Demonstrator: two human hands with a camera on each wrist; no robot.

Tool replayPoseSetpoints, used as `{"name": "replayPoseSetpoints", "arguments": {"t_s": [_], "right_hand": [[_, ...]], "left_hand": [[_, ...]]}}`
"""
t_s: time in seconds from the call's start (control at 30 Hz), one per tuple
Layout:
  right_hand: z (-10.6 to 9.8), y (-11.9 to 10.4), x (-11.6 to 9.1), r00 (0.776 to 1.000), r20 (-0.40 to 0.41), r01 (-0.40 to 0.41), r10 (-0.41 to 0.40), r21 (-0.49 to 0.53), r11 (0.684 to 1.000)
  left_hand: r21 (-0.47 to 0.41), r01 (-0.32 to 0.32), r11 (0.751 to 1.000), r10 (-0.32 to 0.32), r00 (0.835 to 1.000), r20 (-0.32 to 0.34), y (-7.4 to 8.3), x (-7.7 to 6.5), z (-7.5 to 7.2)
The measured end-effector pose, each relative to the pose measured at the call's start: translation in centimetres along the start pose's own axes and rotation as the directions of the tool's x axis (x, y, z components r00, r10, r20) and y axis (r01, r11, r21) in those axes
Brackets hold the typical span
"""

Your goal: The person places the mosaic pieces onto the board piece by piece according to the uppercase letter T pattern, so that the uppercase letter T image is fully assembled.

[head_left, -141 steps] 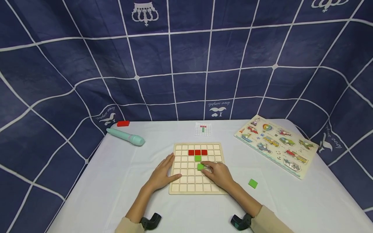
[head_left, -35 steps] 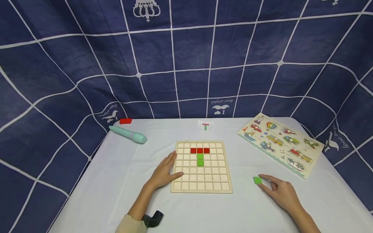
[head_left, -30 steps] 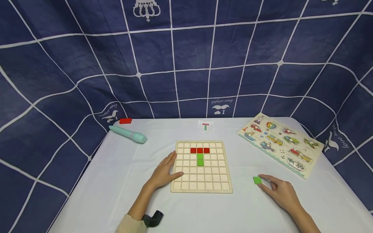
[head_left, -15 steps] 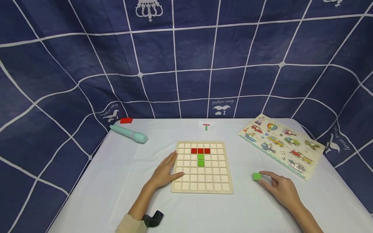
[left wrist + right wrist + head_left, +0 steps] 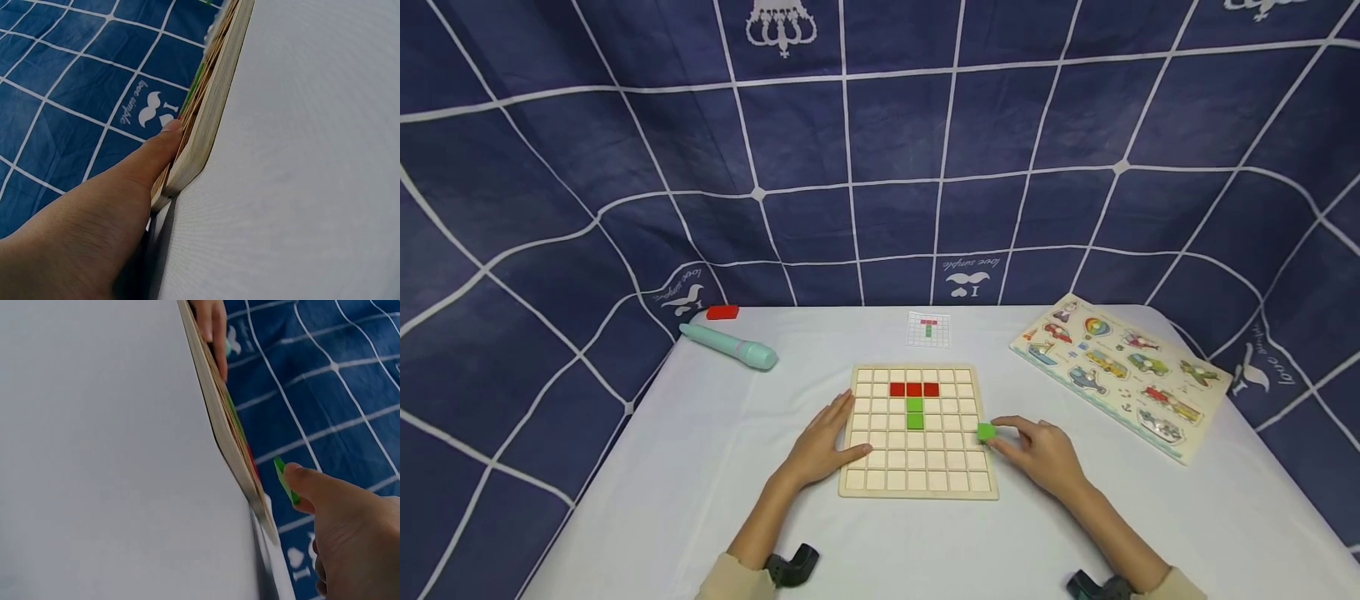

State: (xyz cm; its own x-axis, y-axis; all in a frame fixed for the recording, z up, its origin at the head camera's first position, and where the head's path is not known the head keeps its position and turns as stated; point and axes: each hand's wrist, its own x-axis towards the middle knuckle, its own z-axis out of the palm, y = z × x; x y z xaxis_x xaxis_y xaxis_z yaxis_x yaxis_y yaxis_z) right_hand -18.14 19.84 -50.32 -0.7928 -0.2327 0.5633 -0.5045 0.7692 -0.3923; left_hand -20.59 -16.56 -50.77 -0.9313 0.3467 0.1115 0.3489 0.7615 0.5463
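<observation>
My right hand [image 5: 1047,454] pinches a green square tile [image 5: 986,432] between thumb and fingertips, over the right edge of a wooden grid board [image 5: 880,480]. The right wrist view shows the same tile [image 5: 286,480] tilted, apart from the board. My left hand [image 5: 824,446] rests along the board's left edge, its thumb [image 5: 164,147] lying over the rim and fingers stretched out. In the board's upper part lie a row of red tiles [image 5: 913,389] and, below the middle one, a column of two green tiles [image 5: 914,413].
A small pattern card [image 5: 928,330] with a red and green T lies behind the board. At the back left are a mint-green microphone-shaped object [image 5: 730,346] and a red block [image 5: 722,312]. A vehicle picture puzzle [image 5: 1120,375] lies at the right.
A green tile was set into the board below the first one. My right hand then picked another off the table at the right and moved it left to the board's edge.
</observation>
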Motion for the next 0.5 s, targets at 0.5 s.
{"name": "replayPoseSetpoints", "arguments": {"t_s": [0.5], "right_hand": [[6.3,-5.9,3.4,0.996,0.054,0.061,-0.065,0.073,0.995]], "left_hand": [[0.009,0.001,1.000,-0.001,1.000,-0.002,-0.1,0.0,0.0]]}}
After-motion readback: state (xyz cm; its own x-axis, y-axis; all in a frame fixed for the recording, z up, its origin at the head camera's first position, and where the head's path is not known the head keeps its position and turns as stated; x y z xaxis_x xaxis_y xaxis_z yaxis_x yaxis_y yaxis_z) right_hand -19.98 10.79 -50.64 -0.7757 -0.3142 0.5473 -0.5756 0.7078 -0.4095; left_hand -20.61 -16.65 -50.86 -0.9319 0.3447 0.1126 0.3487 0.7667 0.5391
